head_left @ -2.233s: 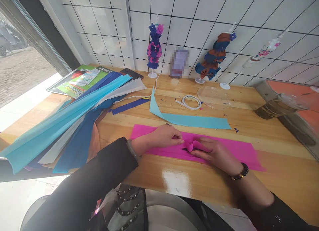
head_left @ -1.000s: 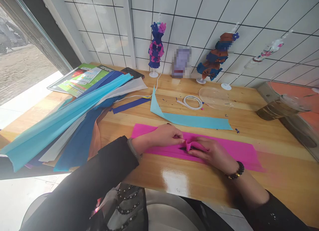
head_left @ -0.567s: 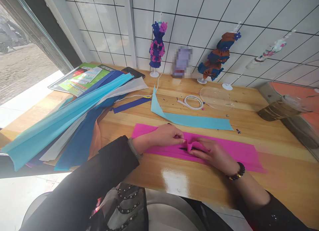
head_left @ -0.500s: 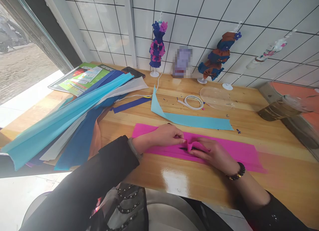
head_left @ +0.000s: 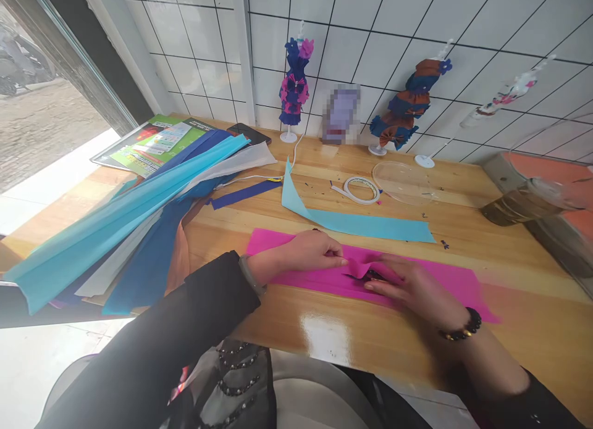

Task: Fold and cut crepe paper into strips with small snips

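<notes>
A long sheet of bright pink crepe paper (head_left: 440, 284) lies along the table in front of me. My left hand (head_left: 317, 251) rests on its left half and pinches the raised edge of the sheet between thumb and fingers. To its right, my right hand (head_left: 407, 284) is closed round a pair of dark scissors (head_left: 374, 276), mostly hidden by my fingers and a fold of the paper. The blade tips point left under the lifted pink flap. Behind the sheet lies a light blue paper strip (head_left: 370, 224), its left end curling up.
Stacked coloured paper (head_left: 134, 200) covers the left side. A roll of double-sided tape (head_left: 361, 190), a clear plastic lid (head_left: 401, 182) and a dark blue strip (head_left: 245, 194) lie behind. Paper-dressed stands (head_left: 294, 86) line the tiled wall. A jar (head_left: 519, 202) stands at right.
My right hand has shifted right and slightly toward me with the scissors, showing more of them. The left hand has stayed almost in place.
</notes>
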Demonstrator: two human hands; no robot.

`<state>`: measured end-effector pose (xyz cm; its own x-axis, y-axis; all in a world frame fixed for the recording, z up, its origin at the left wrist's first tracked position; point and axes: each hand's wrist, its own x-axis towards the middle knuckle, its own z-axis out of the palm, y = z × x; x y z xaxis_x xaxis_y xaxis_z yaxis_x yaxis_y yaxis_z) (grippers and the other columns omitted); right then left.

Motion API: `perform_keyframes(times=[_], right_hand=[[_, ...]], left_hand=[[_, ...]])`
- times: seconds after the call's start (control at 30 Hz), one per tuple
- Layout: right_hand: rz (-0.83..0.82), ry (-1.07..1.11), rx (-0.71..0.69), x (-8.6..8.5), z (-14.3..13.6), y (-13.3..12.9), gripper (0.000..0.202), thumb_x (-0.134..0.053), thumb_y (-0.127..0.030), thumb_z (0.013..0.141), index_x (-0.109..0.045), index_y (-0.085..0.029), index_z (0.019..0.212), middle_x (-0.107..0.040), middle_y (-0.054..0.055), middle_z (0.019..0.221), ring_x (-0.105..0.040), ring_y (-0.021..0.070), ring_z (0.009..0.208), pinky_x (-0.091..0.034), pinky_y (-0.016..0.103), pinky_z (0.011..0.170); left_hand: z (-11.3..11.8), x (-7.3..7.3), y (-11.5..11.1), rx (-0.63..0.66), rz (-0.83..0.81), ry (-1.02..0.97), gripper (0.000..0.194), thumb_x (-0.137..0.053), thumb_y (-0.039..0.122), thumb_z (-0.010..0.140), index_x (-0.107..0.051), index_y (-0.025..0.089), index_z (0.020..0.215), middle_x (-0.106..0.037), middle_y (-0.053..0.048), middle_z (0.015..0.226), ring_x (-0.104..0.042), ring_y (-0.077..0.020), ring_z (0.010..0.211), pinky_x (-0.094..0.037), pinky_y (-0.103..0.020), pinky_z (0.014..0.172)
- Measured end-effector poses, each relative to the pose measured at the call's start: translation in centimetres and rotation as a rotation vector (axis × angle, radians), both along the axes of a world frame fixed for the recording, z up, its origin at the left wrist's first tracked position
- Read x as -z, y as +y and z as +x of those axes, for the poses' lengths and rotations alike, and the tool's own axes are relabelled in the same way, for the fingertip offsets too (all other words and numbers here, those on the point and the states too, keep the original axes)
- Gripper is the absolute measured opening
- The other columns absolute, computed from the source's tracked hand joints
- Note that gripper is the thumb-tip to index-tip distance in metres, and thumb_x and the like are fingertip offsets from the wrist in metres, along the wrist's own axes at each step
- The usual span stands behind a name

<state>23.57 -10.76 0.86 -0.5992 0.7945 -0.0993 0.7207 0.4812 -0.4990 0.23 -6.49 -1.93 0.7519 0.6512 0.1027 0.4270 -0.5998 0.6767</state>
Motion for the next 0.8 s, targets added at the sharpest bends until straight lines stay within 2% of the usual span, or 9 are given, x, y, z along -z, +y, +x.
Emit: perform_keyframes(times=[0.2,0.33,0.43,0.5,0.53,0.63,0.73,0.8], right_hand=[[0.008,-0.081,0.138,-0.3,4.5,-0.2,0.039,-0.055,-0.051,0.077,-0.061,-0.028,0.108,-0.064,0.003,0.109,-0.061,0.0204,0.092,-0.049,0.031,0.077],[0.055,-0.143,0.318,-1.0,8.2,-0.6,0.039,-0.054,-0.052,0.077,-0.062,-0.028,0.107,-0.068,0.004,0.098,-0.064,0.0188,0.076,-0.050,0.028,0.060],[0.155,-0.210,0.502,-1.8,9.5,-1.3,0.039,-0.055,-0.052,0.075,-0.064,-0.025,0.101,-0.070,0.008,0.088,-0.064,0.0189,0.068,-0.049,0.027,0.051],[0.246,-0.180,0.516,-2.0,8.8,-2.1,0.039,-0.053,-0.051,0.078,-0.063,-0.023,0.102,-0.069,0.010,0.089,-0.064,0.0198,0.071,-0.050,0.029,0.056],[0.262,-0.142,0.464,-1.9,8.0,-2.6,0.039,-0.050,-0.050,0.081,-0.060,-0.024,0.107,-0.068,0.009,0.093,-0.064,0.0199,0.076,-0.051,0.030,0.062],[0.178,-0.077,0.243,-1.4,4.3,-3.9,0.036,-0.047,-0.047,0.083,-0.055,-0.030,0.115,-0.064,0.003,0.108,-0.062,0.0189,0.093,-0.052,0.029,0.074],[0.124,-0.122,0.146,-0.9,1.2,-4.4,0.034,-0.046,-0.045,0.085,-0.056,-0.030,0.113,-0.063,0.002,0.111,-0.061,0.0187,0.095,-0.052,0.030,0.076],[0.130,-0.146,0.120,-0.7,0.3,-4.2,0.033,-0.044,-0.044,0.086,-0.057,-0.029,0.112,-0.064,0.003,0.109,-0.062,0.0190,0.093,-0.052,0.030,0.075]], left_hand=[[0.1,0.4,0.2,0.003,0.012,-0.006,0.027,-0.046,0.034,0.083,-0.052,0.016,0.064,-0.048,0.004,0.056,-0.041,-0.0078,0.053,-0.029,-0.020,0.057],[0.0,0.4,0.1,-0.013,0.005,-0.003,0.027,-0.046,0.034,0.082,-0.050,0.016,0.062,-0.047,0.004,0.055,-0.040,-0.0079,0.053,-0.028,-0.020,0.055],[0.0,0.2,0.0,-0.017,0.004,-0.003,0.032,-0.044,0.036,0.084,-0.048,0.016,0.059,-0.042,0.004,0.053,-0.038,-0.0077,0.051,-0.027,-0.020,0.053],[0.0,0.1,0.0,-0.012,0.003,-0.003,0.032,-0.043,0.036,0.084,-0.048,0.016,0.059,-0.041,0.004,0.052,-0.037,-0.0077,0.050,-0.027,-0.020,0.053],[0.0,0.0,0.0,-0.008,0.001,-0.001,0.031,-0.043,0.036,0.084,-0.049,0.016,0.060,-0.041,0.004,0.052,-0.037,-0.0078,0.050,-0.027,-0.021,0.053],[0.1,-0.1,0.0,-0.014,-0.001,0.010,0.030,-0.044,0.034,0.083,-0.050,0.016,0.060,-0.043,0.004,0.053,-0.038,-0.0079,0.051,-0.027,-0.021,0.054],[0.1,0.0,0.0,-0.018,0.009,0.017,0.030,-0.044,0.034,0.083,-0.048,0.016,0.060,-0.043,0.004,0.054,-0.039,-0.0080,0.052,-0.027,-0.021,0.054],[0.0,0.1,0.0,-0.011,0.015,0.018,0.029,-0.044,0.034,0.083,-0.048,0.016,0.060,-0.043,0.004,0.054,-0.039,-0.0079,0.052,-0.027,-0.021,0.055]])
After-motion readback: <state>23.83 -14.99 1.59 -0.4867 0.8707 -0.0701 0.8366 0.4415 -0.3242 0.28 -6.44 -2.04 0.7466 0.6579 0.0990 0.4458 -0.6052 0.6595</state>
